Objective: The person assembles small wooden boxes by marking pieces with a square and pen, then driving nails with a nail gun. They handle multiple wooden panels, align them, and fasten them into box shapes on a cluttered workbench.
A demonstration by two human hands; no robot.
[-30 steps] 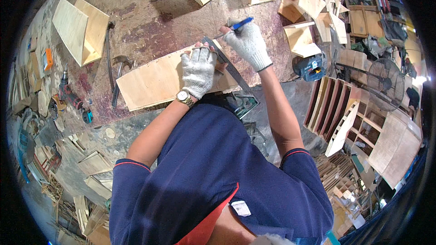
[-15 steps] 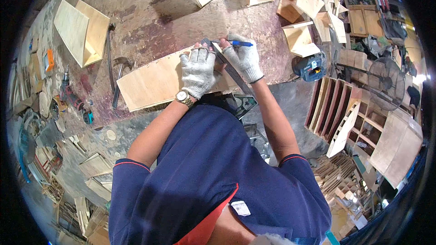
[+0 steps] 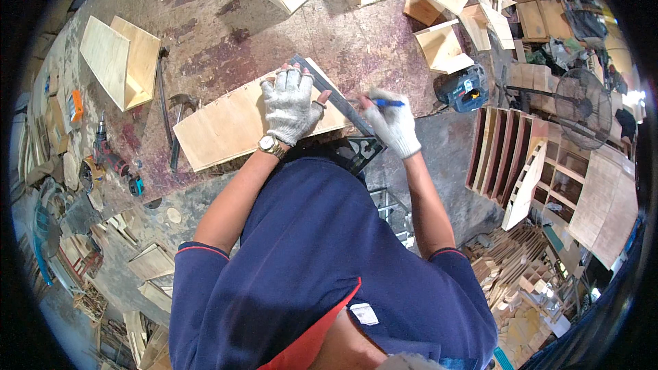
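A pale plywood board (image 3: 219, 127) lies slantwise along the near edge of the worktable. Over it my left hand (image 3: 291, 106), in a white fingerless-tip glove, rests flat with fingers stretched and thumb out. Its fingertips and thumb touch a dark, flat straightedge (image 3: 340, 101) that crosses the board's right end at an angle. My gloved right hand (image 3: 394, 125) is closed around a blue pen (image 3: 391, 103), just right of the straightedge near its lower half. The pen's tip is too small to make out clearly.
A hammer (image 3: 177, 137) and a dark bar (image 3: 164, 96) lie left of the board, near a cordless drill (image 3: 113, 157). V-shaped plywood pieces (image 3: 110, 62) stand around the table. A blue power tool (image 3: 465, 88) sits at the right edge, a fan (image 3: 582, 108) beyond.
My right hand has moved with the pen toward me and rightward, along the straightedge. The left hand stays on the board, its thumb now spread onto the straightedge.
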